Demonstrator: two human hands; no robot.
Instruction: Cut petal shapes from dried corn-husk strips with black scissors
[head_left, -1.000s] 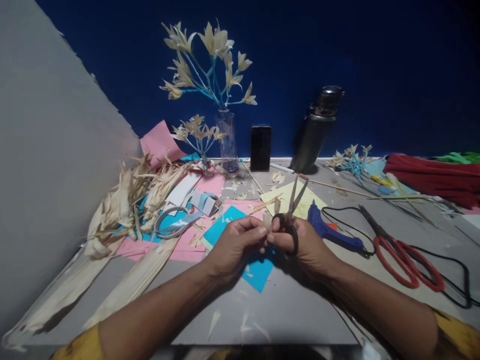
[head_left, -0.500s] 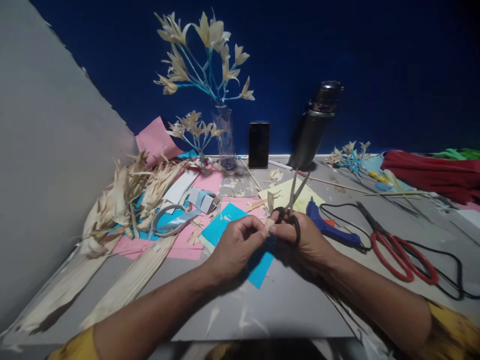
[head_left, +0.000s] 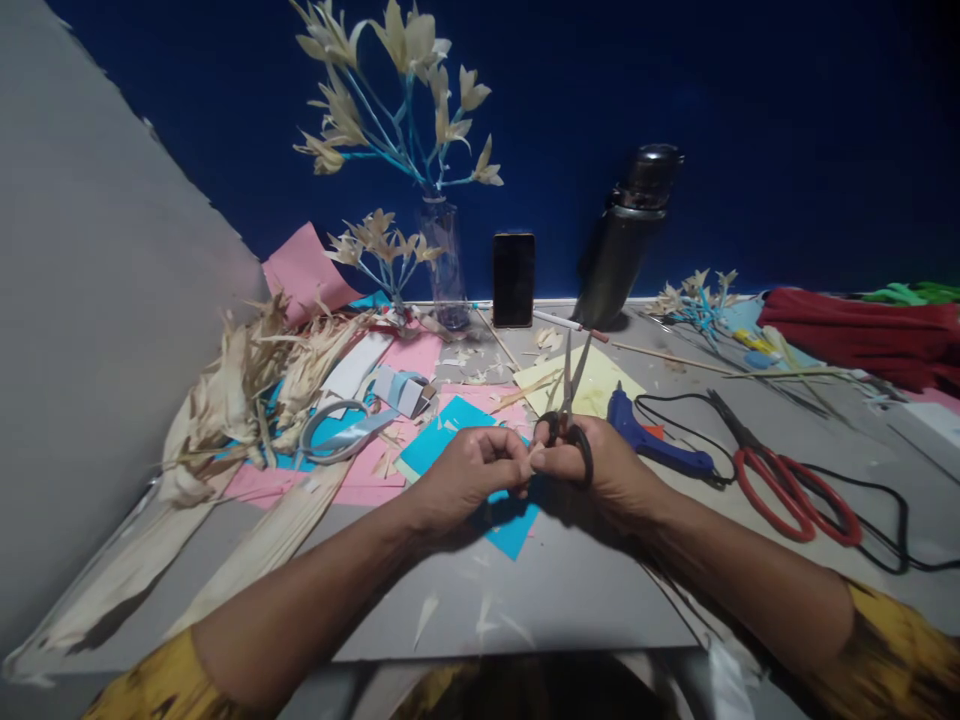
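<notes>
Above the blue paper sheet (head_left: 442, 432), my left hand (head_left: 474, 474) pinches a small pale piece of dried husk (head_left: 534, 457) between thumb and fingertips. My right hand (head_left: 611, 470) meets it there, its thumb and finger on the same piece. Small scissors with black handles (head_left: 567, 410) hang on the fingers of my right hand, blades parted and pointing away from me. Most of the husk piece is hidden by the fingertips. Just right of my right hand lies a blue glue gun (head_left: 652, 440).
Dried husks (head_left: 240, 400) and a tape roll (head_left: 334, 430) lie left. Husk flowers in a glass vase (head_left: 446, 265), a phone (head_left: 514, 280) and a leaning flask (head_left: 626, 240) line the back wall. Red-handled scissors (head_left: 795, 490) and a black cord (head_left: 904, 530) lie right.
The view has shifted slightly. Both hands stay together at the husk piece, which shows less between the fingers. The scissors have turned a little, their blades slightly nearer each other.
</notes>
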